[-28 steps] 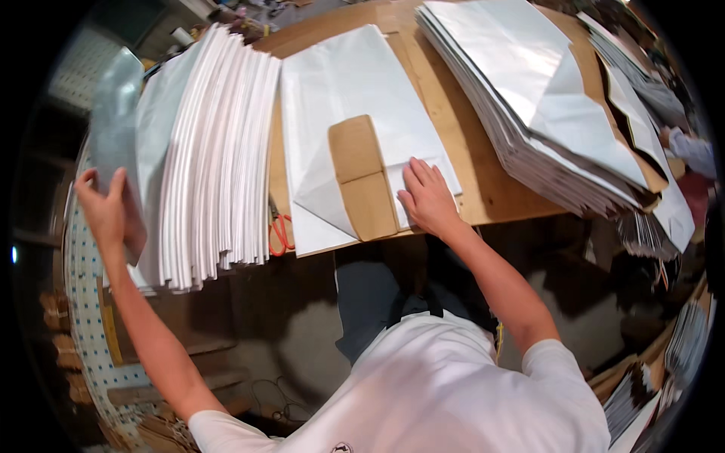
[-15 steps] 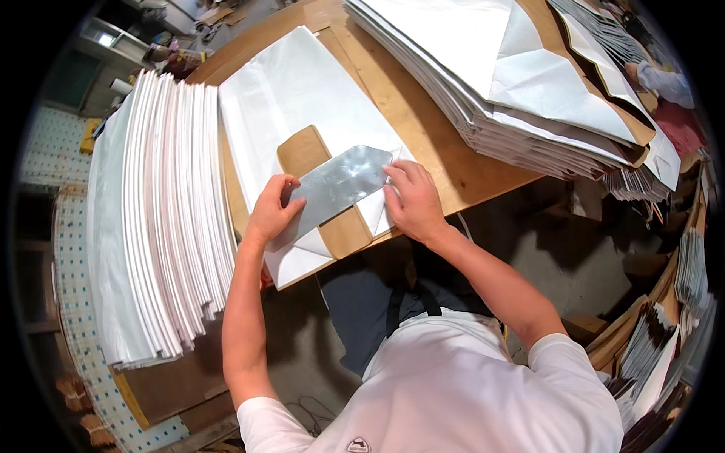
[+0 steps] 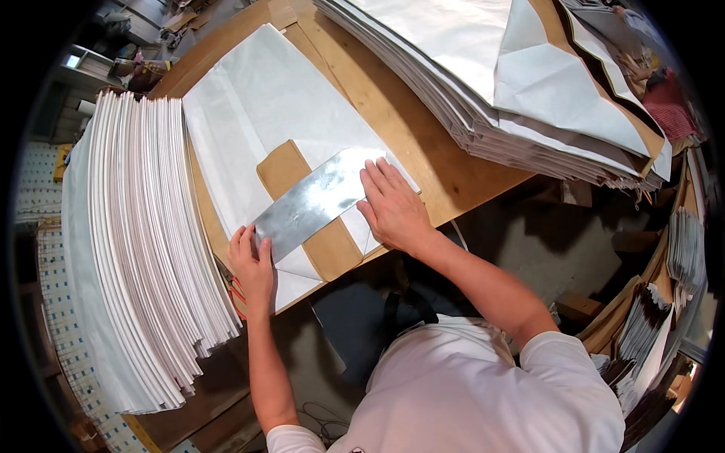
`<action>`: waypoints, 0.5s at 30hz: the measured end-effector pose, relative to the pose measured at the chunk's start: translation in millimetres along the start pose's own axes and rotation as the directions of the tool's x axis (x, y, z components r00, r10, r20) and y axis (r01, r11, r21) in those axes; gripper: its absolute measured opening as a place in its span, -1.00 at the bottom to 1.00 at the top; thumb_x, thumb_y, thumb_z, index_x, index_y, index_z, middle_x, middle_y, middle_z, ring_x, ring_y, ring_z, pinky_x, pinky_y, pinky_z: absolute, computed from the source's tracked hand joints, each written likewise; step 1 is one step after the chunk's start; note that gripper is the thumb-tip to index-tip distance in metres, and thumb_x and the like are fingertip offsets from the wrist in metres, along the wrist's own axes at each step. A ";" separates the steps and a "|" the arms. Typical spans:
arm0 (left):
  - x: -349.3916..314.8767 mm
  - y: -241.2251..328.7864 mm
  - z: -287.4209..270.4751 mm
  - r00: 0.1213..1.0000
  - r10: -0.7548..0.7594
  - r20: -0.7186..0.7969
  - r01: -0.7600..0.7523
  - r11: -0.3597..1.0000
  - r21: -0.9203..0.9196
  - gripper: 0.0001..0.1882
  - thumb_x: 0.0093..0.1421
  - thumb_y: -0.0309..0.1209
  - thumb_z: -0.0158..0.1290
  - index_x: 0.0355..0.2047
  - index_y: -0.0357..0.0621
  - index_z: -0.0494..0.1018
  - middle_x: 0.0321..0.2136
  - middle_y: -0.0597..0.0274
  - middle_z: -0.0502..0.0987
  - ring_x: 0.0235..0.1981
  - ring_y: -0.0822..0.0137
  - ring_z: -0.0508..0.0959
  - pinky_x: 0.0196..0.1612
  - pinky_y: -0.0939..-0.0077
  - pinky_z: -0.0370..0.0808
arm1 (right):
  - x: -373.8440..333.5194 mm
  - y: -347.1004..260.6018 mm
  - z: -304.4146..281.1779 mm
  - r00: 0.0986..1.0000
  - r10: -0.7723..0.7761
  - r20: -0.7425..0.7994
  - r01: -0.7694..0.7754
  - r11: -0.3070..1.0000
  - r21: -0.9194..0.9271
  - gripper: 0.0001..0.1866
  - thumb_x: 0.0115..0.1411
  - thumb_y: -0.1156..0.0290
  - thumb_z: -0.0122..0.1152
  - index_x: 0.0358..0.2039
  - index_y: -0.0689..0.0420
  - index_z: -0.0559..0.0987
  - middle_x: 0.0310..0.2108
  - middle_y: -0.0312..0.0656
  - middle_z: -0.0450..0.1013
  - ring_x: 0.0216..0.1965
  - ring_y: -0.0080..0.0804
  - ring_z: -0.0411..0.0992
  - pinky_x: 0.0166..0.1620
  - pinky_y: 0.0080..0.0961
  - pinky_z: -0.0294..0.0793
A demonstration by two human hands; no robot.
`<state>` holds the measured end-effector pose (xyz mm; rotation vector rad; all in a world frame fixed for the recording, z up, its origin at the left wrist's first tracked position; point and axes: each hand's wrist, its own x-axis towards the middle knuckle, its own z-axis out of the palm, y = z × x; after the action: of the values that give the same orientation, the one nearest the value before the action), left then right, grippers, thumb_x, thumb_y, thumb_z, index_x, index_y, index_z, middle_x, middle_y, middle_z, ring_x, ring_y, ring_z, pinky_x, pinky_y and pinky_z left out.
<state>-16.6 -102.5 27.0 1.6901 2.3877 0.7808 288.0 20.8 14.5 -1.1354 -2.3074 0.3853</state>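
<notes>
A shiny flat metal plate (image 3: 321,198) with clipped corners lies slantwise over the folded end of a white paper bag (image 3: 276,98). Beneath the plate runs a strip of brown kraft paper (image 3: 332,249), which sticks out on both sides. My left hand (image 3: 253,260) grips the plate's left end, thumb and fingers bent at its edge. Flat on the right end rests my right hand (image 3: 394,205), its fingers stretched out and pressing down. White folded flaps show around the strip near the table's front edge.
Left of the bag stands a thick row of white folded bags (image 3: 143,241). A tall pile of white and brown bags (image 3: 445,83) covers the table's (image 3: 445,189) right side. At far right, another person's hand (image 3: 634,69) is near more stacks.
My left hand has moved down to the plate's left end. My right hand has flattened onto the right end. The view has shifted a little.
</notes>
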 end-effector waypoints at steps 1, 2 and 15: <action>1.5 0.1 3.6 1.000 0.003 -0.030 -0.003 1.000 -0.001 -0.52 0.29 -0.33 0.21 0.20 -0.16 0.47 0.23 -0.02 0.38 0.27 -0.02 0.31 0.33 0.13 0.25 | 1.5 1.8 -0.7 1.000 -0.008 -0.009 0.008 1.000 -0.003 -0.42 0.40 0.20 0.14 0.23 0.43 0.41 0.34 0.20 0.28 0.41 0.08 0.18 0.46 -0.11 0.12; 1.8 -1.4 6.0 0.998 0.007 -0.056 -0.007 1.000 0.003 -0.51 0.28 -0.32 0.22 0.20 -0.15 0.47 0.22 0.00 0.38 0.26 -0.01 0.31 0.33 0.14 0.25 | 1.2 1.6 -0.4 1.000 -0.012 -0.017 0.012 1.000 -0.001 -0.42 0.39 0.21 0.15 0.23 0.44 0.40 0.34 0.21 0.27 0.41 0.08 0.18 0.46 -0.12 0.13; 7.0 -5.5 3.7 0.996 -0.086 0.015 0.087 0.985 -0.148 -0.50 0.22 -0.34 0.28 0.15 -0.17 0.49 0.13 0.07 0.40 0.19 0.06 0.34 0.27 0.21 0.30 | 0.0 -1.5 2.9 1.000 0.020 -0.017 -0.020 1.000 0.008 -0.40 0.41 0.22 0.12 0.26 0.45 0.38 0.36 0.23 0.25 0.42 0.08 0.17 0.47 -0.14 0.11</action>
<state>-22.5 -96.3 22.7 1.5192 2.3160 0.9108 285.4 19.8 12.9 -1.1543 -2.2800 0.3901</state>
